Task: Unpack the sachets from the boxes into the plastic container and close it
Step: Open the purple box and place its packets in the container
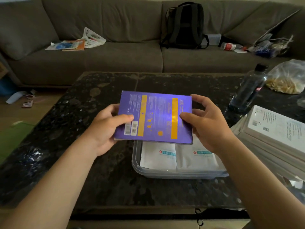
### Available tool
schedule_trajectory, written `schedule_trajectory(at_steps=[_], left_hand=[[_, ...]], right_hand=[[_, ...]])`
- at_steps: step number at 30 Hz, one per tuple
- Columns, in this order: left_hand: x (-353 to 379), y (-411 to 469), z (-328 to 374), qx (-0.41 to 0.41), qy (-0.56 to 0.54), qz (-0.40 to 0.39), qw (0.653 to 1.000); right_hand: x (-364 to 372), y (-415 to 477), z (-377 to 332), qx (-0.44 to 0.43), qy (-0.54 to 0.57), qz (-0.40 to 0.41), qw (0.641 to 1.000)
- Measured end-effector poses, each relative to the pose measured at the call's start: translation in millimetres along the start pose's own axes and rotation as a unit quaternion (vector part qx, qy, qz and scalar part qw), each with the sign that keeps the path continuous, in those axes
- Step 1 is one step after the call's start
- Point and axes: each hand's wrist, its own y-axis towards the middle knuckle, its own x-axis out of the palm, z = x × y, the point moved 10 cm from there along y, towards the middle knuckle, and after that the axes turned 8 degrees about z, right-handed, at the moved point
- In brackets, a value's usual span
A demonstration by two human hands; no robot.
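Box (pixel 155 116): purple, two yellow-orange bands, white barcode labels.
Sachets (pixel 158 156): white, teal label strip, red mark.
Bench (pixel 99 162): black, speckled.
Sofa (pixel 115 55): grey-brown.

Dim room, soft focus, wide-angle bending at edges

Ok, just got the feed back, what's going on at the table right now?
A person grips a purple box with the left hand and right hand, one at each end, above the lidless plastic container on the table. Two white sachets lie side by side inside it. More white boxes are stacked at the right.
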Motion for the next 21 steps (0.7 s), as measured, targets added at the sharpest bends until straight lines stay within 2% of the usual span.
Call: schedule_trajectory(at_steps=[6, 13, 17, 21], left_hand=[[-3, -4, 0, 0.027, 0.048, 0.064, 0.996], [-7, -3, 1, 0.064, 0.063, 0.116, 0.989], [-10, -5, 1, 0.085, 0.051, 0.151, 0.983], [-5, -10, 4, 0.105, 0.053, 0.157, 0.981]], right_hand=[[5, -10, -12, -0.052, -0.088, -0.032, 0.994], [-2, -9, -11, -0.068, -0.149, -0.003, 0.986], [-17, -12, -24, -0.162, -0.304, 0.122, 0.931], [-15, -16, -27, -0.217, -0.36, 0.149, 0.895]])
